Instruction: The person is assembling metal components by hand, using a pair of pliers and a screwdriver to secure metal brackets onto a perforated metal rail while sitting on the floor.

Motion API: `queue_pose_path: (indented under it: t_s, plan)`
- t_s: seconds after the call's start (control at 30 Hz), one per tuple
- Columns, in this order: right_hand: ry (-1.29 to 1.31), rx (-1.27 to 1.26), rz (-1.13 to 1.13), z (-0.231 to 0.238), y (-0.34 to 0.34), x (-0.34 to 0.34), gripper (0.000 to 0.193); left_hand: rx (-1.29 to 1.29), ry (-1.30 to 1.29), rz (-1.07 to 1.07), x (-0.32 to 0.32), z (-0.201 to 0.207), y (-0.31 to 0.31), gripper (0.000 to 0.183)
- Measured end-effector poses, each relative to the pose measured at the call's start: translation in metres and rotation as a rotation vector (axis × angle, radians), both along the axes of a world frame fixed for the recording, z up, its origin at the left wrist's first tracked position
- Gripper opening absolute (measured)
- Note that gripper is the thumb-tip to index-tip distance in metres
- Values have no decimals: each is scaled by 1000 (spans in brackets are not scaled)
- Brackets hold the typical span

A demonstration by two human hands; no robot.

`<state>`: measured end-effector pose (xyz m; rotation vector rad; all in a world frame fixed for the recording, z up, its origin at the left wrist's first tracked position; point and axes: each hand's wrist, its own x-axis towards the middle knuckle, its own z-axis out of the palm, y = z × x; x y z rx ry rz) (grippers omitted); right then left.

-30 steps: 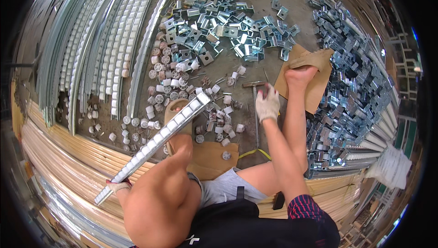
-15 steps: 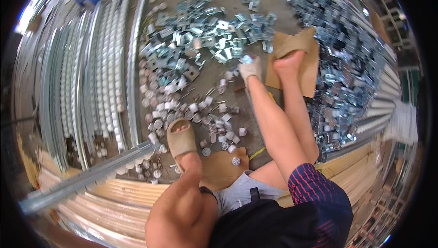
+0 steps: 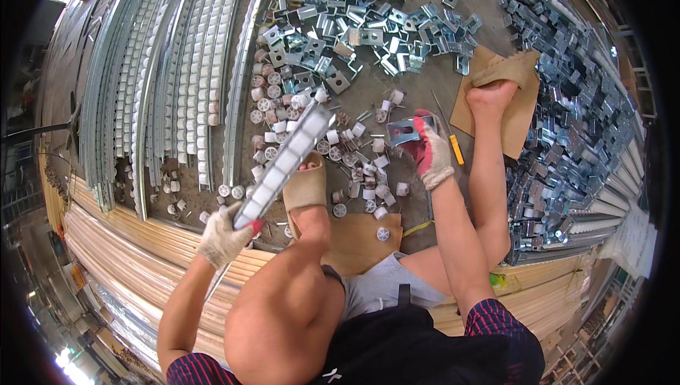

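Observation:
My left hand [image 3: 225, 238], in a pale glove with red on it, is closed round the lower end of a metal roller track [image 3: 283, 165]. White rollers fill the channel, and it slants up and to the right above my sandalled foot. In my right hand [image 3: 433, 151], also gloved, a bent silvery metal bracket [image 3: 402, 131] with a hole in its face is gripped by the fingers. Beneath and between both hands lie many loose white rollers [image 3: 368, 172] with pins. Farther off, a heap of similar brackets [image 3: 397, 38] covers the floor.
More roller tracks [image 3: 170, 73] lie side by side at the left. A larger pile of brackets [image 3: 581, 116] spreads along the right. A yellow-handled screwdriver [image 3: 456, 150] rests beside my right hand. Cardboard [image 3: 460, 112] lies under my right foot, and long wrapped bundles [image 3: 142, 233] are nearby.
My left hand has come into view and the roller track has swung upright toward the middle. My right hand has drawn back toward me with the bracket. The whole view has shifted.

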<state>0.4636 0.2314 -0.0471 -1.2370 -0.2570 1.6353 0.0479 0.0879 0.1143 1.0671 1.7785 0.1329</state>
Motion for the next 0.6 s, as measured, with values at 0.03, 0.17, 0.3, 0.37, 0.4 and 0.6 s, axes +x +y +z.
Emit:
queue_pose_path:
  t_s: [0.03,0.17,0.3,0.37,0.4,0.6]
  plan:
    - [1,4,53,2,-9,-4,23,30,-54,-22,-7,-22,-23,44]
    - [20,-2,226,24,-37,-43,23,-66,12,-179,-22,-67,-66,52]
    - [-93,-8,321,17,-43,-88,23,-43,103,-326,-28,-93,-81,60]
    - [-310,175,402,-9,-43,-97,23,-48,140,-397,-35,-104,-85,64]
    - [-355,147,422,-17,-42,-98,22,-87,155,-431,-37,-105,-83,67]
    - [-396,-9,494,-24,-32,-98,13,413,375,-830,-28,-94,-47,97]
